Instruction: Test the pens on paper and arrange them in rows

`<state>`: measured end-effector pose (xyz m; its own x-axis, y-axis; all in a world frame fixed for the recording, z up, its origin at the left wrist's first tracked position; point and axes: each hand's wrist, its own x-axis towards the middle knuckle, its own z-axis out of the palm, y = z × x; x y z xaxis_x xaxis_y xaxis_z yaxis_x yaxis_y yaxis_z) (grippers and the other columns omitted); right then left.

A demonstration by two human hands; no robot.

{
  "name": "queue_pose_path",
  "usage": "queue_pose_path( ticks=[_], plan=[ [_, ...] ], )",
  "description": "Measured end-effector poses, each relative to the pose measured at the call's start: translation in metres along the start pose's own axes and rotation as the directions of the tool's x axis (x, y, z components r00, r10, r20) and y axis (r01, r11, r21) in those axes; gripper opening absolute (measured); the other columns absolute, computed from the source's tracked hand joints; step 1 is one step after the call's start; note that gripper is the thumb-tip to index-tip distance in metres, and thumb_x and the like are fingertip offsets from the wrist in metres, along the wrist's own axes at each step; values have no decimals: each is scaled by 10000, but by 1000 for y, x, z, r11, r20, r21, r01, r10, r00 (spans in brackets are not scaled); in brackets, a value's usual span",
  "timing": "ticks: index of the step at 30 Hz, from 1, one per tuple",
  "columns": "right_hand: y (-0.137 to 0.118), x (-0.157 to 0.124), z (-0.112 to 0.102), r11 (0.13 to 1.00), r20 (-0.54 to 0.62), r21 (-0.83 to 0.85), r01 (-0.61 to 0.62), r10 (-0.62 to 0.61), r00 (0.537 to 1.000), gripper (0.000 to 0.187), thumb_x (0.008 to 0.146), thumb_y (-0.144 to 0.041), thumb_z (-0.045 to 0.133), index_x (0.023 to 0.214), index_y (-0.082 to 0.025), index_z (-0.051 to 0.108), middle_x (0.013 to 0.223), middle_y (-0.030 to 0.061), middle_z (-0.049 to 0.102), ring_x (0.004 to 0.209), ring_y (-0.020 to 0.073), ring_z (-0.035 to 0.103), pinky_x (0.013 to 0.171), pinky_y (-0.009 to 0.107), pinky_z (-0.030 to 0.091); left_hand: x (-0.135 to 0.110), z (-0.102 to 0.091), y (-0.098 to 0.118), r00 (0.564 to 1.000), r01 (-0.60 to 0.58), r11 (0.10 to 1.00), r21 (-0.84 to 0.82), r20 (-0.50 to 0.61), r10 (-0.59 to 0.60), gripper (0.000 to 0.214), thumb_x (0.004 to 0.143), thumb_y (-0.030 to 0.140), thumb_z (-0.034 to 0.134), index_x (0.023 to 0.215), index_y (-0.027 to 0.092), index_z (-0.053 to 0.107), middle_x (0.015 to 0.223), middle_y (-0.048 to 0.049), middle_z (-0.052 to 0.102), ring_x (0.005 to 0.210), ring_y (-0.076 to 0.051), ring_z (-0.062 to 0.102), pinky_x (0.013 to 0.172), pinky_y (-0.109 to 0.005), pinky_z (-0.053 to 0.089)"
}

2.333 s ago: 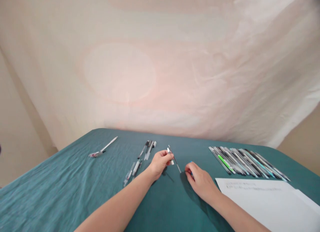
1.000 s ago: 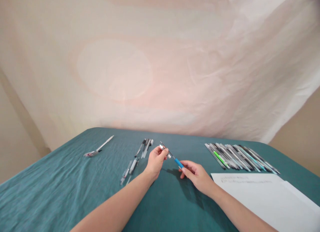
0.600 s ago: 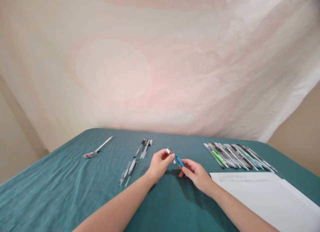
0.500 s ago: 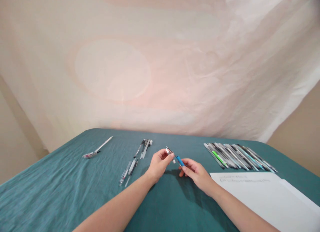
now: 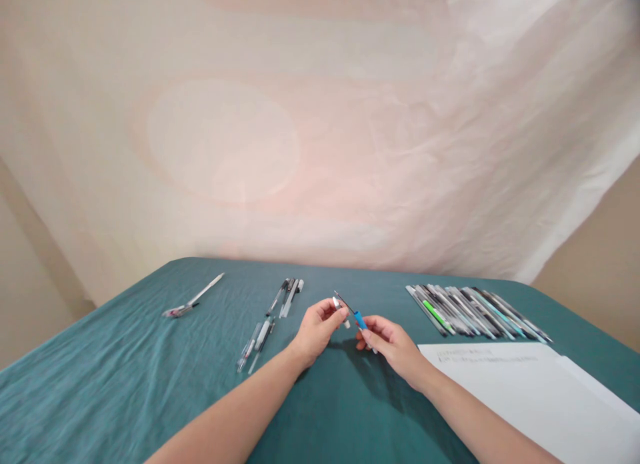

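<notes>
Over the middle of the table, my left hand is closed, pinching a short white pen part between thumb and fingers. My right hand is closed on a pen with a blue grip. From the blue grip a thin dark refill points up and left, passing close by the left fingertips. Whether the left fingers also touch the refill I cannot tell. A pale end of the blue pen shows below my right thumb.
Many pens lie side by side at the right, one bright green. White paper with faint writing lies at front right. Left of my hands are two small pen groups. Further left lies a white pen touching a clear wrapper-like piece.
Both hands stay almost in place. The blue-gripped pen has shifted slightly in my right hand, and its pale lower end now shows below the thumb. The camera view moved a little.
</notes>
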<state>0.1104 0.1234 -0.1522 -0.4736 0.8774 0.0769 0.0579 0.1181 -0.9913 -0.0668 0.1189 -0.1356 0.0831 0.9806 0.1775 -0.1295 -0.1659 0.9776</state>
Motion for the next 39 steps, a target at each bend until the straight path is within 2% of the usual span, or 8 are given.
queue_pose_path(
  ticks=[3, 9, 14, 30, 39],
  plan=[
    [0, 0, 0, 1000, -12, 0, -14, 14, 1000, 382, 754, -483, 529, 967, -166, 555, 845, 56, 624, 708, 160, 602, 619, 268, 426, 4, -4, -4, 997, 36, 997, -71, -62, -41, 304, 669, 418, 630, 784, 139, 596, 725, -13, 584, 542, -63, 434, 533, -179, 339],
    [0, 0, 1, 1000, -1, -26, 17, -17, 1000, 318, 771, -434, 527, 937, -164, 555, 821, 42, 623, 669, 135, 589, 647, 269, 436, 12, -13, -13, 975, 61, 923, -380, -174, -136, 301, 639, 378, 677, 804, 146, 579, 754, 4, 582, 499, -18, 421, 514, -157, 357],
    [4, 1, -1, 997, 17, -64, 37, -36, 999, 290, 782, -397, 520, 948, -161, 553, 825, 45, 623, 662, 128, 582, 647, 264, 439, 15, -17, -16, 957, 53, 875, -481, -225, -182, 281, 640, 341, 691, 796, 136, 579, 765, 2, 577, 493, -9, 433, 487, -147, 378],
    [4, 1, -1, 992, 41, -121, 47, -42, 998, 267, 799, -366, 508, 963, -159, 544, 820, 42, 612, 665, 129, 581, 660, 263, 444, 16, -19, -16, 948, 54, 841, -539, -236, -212, 241, 647, 302, 699, 759, 129, 575, 664, 26, 559, 475, -5, 457, 458, -122, 399],
    [2, 0, 0, 990, 44, -130, 47, -42, 998, 238, 809, -346, 499, 957, -165, 546, 823, 44, 615, 665, 131, 579, 661, 270, 441, 16, -19, -15, 951, 55, 847, -528, -230, -206, 226, 660, 299, 689, 749, 123, 578, 689, 21, 552, 486, -1, 446, 464, -118, 395]
  ],
)
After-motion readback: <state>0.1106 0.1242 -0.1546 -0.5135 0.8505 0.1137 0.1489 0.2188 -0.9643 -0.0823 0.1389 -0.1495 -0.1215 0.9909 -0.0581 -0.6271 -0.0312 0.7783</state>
